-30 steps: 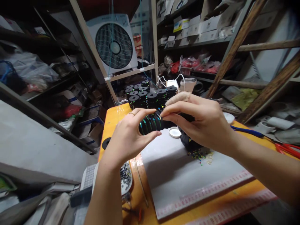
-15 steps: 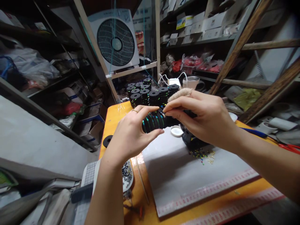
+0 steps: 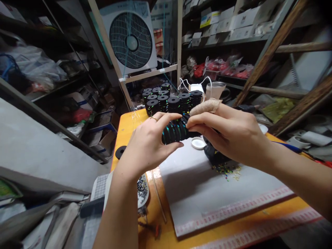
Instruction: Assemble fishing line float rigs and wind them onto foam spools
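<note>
A row of black foam spools point(image 3: 174, 132) with shiny blue-green line wound on them lies sideways between my hands. My left hand point(image 3: 142, 145) curves around its left part, forefinger above and thumb below. My right hand point(image 3: 230, 129) pinches thumb and forefinger together at the row's right part; whatever sits between those fingertips is too small to make out. A beige cloth finger cover point(image 3: 204, 107) is on a finger of this hand. Below the right hand, small coloured-headed pins point(image 3: 228, 170) lie scattered on a white board point(image 3: 194, 204), beside a dark object point(image 3: 214, 155) that the hand partly hides.
Stacks of black foam spools point(image 3: 173, 100) stand at the table's back. A round white lid point(image 3: 198, 143) lies on the board. To the left are a loose spool point(image 3: 120, 152), a white tray point(image 3: 146, 197) of small dark pieces and a thin stick point(image 3: 159, 199). A box fan point(image 3: 131, 41) stands behind.
The view has shifted slightly. My right fingertips still pinch at the spool row, where a thin shiny bit showed between them before. The left hand keeps its place around the row.
</note>
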`<state>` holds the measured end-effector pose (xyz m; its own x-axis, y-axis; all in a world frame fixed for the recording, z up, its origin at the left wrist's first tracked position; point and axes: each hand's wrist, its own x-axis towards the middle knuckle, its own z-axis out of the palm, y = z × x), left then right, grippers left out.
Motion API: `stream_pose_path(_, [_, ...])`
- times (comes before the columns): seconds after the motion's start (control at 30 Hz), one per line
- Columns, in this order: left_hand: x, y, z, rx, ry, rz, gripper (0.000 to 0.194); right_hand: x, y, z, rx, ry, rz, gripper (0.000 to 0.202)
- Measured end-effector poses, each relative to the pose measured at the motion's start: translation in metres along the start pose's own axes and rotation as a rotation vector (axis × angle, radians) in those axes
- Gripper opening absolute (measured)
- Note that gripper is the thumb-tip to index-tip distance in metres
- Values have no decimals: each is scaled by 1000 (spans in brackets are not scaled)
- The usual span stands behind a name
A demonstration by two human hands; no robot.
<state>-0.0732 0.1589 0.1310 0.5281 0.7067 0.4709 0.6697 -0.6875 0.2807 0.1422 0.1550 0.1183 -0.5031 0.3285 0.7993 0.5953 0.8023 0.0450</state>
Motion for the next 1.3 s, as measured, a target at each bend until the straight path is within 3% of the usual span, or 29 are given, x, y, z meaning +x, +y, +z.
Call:
stream_pose_path(0.53, [0,-2,2,3,10,2,49,-26,9,14,-93,60,-194,31])
stream_pose_path(0.63, [0,-2,1,-20,3,2,51,-39,14,16,-233,77,-237,42])
stream_pose_path(0.77, [1,1,-3,-93,-19,-9,59,-55,20,9,-366,48,-181,72])
stream_pose_path(0.93, [-6,-4,-16,-212,-12,-209,55,-54,23,-12,-307,-44,-3,71])
stream_pose_path(1.07, [-16,-19,-24,-462,10,-415,60,-63,23,-16,-188,-71,-30,67])
stream_pose_path(1.3, [-28,-29,-20,-667,-24,-466,58,-91,27,-7,-162,20,-63,71])
